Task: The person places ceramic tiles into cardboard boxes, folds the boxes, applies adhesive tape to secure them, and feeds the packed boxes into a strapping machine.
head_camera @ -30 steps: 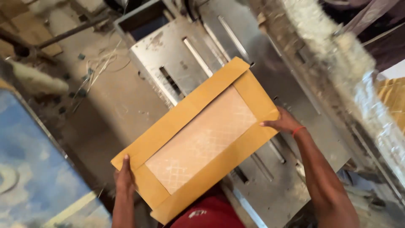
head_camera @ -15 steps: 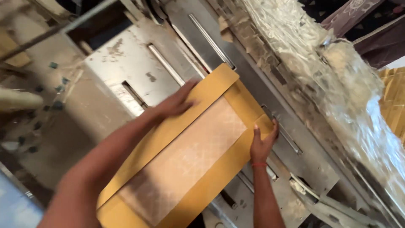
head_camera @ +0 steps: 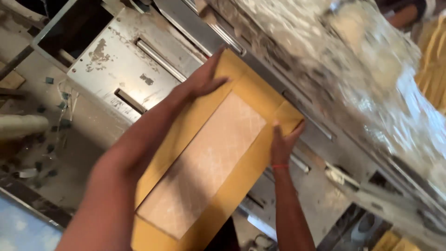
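Observation:
A flat yellow-brown cardboard sheet with a pale rectangular panel in its middle lies tilted across a grey metal machine table. Its far end reaches the foot of a big roller wrapped in shiny clear film. My left hand lies flat on the sheet's upper left edge, fingers spread toward the roller. My right hand presses on the sheet's right edge, with an orange band at the wrist.
The metal table has long slots and worn paint. Small green scraps litter the dusty floor at left. A blue surface shows at the bottom left. A stack of yellow sheets sits at the far right.
The sheet has slid farther up toward the film-wrapped roller. My left hand went from the sheet's near corner to its far left edge, and my right hand moved up along the right edge.

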